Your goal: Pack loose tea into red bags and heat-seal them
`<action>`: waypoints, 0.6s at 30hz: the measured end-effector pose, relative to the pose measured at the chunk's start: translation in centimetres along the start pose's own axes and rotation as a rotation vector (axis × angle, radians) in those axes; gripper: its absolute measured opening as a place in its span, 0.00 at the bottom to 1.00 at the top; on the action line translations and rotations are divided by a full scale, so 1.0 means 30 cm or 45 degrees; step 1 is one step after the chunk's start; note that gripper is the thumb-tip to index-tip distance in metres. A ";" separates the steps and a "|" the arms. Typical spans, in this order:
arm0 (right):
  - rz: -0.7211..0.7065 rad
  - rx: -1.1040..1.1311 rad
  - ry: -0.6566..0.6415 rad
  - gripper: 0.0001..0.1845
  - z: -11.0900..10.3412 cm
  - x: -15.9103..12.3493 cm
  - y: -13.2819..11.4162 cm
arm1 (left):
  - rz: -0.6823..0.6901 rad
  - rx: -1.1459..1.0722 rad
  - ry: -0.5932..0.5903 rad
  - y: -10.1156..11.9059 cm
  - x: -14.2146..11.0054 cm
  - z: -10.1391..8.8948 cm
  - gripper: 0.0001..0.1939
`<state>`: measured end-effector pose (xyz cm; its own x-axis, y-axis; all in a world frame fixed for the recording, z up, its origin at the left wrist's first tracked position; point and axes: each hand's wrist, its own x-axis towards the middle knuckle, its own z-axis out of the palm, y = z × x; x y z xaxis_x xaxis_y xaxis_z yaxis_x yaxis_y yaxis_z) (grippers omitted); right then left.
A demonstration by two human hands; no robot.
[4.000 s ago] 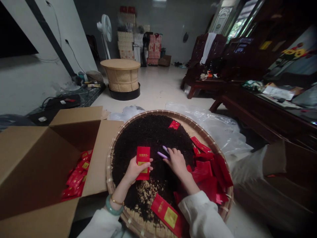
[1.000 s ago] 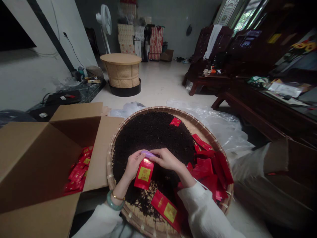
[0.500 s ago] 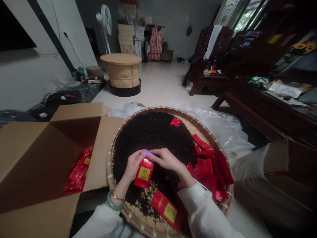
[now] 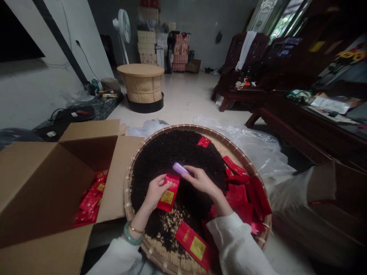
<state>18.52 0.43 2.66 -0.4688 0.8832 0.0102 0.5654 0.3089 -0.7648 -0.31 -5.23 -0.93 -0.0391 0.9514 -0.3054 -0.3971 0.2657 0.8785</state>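
Red packet point(image 4: 169, 198) in the left hand point(image 4: 155, 194), purple tool point(image 4: 179, 168) in the right hand point(image 4: 200, 179)

The left hand's grip is closed around the left edge of the packet, thumb across its front, with the gold label facing up. The packet is held over the round tray point(image 4: 128, 198), its bottom end above a patch where the weave shows through scattered dark leaves point(image 4: 174, 149). The right hand's grip is wrapped around the purple tool, which points toward the upper left, just beside the packet's top edge.

The leaves cover most of the tray's far and left parts. A small red packet point(image 4: 203, 142) lies on them near the far rim. A heap of red packets point(image 4: 243, 196) fills the right side, and a single red packet point(image 4: 192, 244) lies slantwise at the near edge, label up.

To the left stands an open cardboard box point(image 4: 37, 187) with more red packets point(image 4: 91, 196) inside. The left wrist carries a green bangle point(image 4: 132, 236). Clear plastic point(image 4: 246, 141) spreads over the floor point(image 4: 186, 95) beyond the tray, and a white fan point(image 4: 124, 26) stands farther back.
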 end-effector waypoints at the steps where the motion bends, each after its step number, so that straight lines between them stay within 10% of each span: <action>1: 0.048 -0.085 0.029 0.20 -0.008 0.000 0.016 | 0.007 -0.023 0.025 0.000 0.001 0.000 0.26; 9: 0.268 -0.668 0.187 0.19 0.007 -0.005 0.117 | 0.070 -0.135 0.196 0.004 0.009 0.004 0.21; 18: -0.114 0.047 0.217 0.13 0.146 0.006 -0.054 | 0.191 0.105 0.143 0.003 -0.002 0.007 0.20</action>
<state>14.56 -1.45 1.07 -0.3928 0.9006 0.1859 0.4996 0.3787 -0.7791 -0.16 -5.24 -0.75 -0.1958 0.9593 -0.2037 -0.3032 0.1383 0.9428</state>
